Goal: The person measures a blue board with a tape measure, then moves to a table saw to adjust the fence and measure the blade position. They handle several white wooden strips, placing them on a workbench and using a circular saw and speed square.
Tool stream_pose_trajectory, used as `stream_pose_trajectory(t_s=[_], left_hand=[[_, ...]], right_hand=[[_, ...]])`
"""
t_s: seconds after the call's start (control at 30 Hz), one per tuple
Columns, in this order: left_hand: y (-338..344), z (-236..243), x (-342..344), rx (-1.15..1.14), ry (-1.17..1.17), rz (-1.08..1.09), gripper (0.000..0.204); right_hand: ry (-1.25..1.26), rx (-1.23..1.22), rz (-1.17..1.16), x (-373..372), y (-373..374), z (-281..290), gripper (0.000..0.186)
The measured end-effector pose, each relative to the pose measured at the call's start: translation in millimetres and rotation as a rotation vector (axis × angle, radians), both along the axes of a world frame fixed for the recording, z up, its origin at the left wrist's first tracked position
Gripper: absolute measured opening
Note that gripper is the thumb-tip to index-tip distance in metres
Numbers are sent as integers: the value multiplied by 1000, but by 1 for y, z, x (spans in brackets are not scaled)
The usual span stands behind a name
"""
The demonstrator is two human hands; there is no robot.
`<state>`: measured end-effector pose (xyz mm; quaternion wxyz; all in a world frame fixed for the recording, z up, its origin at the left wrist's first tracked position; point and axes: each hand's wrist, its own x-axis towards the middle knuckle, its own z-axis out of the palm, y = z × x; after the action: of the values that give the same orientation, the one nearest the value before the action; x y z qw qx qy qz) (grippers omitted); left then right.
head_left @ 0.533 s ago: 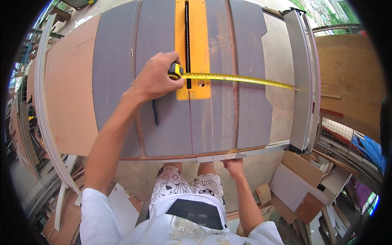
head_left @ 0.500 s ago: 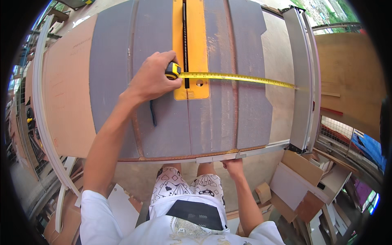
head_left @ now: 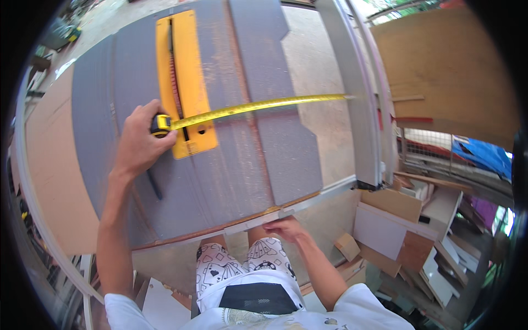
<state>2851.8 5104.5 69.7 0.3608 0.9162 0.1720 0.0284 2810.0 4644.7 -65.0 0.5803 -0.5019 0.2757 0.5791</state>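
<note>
My left hand (head_left: pixel 137 140) is closed around a black-and-yellow tape measure (head_left: pixel 161 125), holding it on the table saw (head_left: pixel 242 165) at the left side of the yellow blade insert (head_left: pixel 201 104). From the case, the yellow tape blade (head_left: pixel 258 104) runs out to the right, across the saw slot, and its far end meets the long grey fence (head_left: pixel 357 110). A dark strap (head_left: pixel 155 186) trails from below my left hand. My right hand (head_left: pixel 286 226) is at the table's front rail (head_left: pixel 247 224), just below a small bracket, fingers bent together; what they grip is hidden.
Left of the saw lies a pale board surface (head_left: pixel 52 176) with a light metal rail along its outer side. Beyond the fence stands a large brown panel (head_left: pixel 445 71). Wood offcuts (head_left: pixel 379 231) are piled at the lower right, and a blue sheet (head_left: pixel 484 157) lies behind them.
My view has turned, so the saw and fence sit farther left and tilted. The tape stays stretched to the fence, and my right hand is still at the front rail.
</note>
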Motion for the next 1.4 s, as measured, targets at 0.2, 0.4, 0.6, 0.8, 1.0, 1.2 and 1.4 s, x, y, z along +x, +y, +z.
stream_pose_trajectory(t_s=[0.2,0.4,0.6,0.8,1.0,1.2,1.4], left_hand=[[11,1,2,0,13,-31,29],[14,-6,2,37,-2,-37,30],[10,-5,1,36,7,-34,27],[14,-11,2,48,12,-64,27],[20,-9,8,27,68,-77,28],[21,-13,5,24,41,-82,28],[19,-19,1,20,-32,-85,27]], right_hand=[[108,360,114,15,0,-18,16],[88,121,107,4,-15,-17,14],[79,8,94,-6,-19,-15,18],[71,16,49,-5,-21,-18,26],[86,37,9,-11,-33,-26,31],[-6,-63,65,-9,-30,-18,24],[-457,-462,385,4,45,53,7]])
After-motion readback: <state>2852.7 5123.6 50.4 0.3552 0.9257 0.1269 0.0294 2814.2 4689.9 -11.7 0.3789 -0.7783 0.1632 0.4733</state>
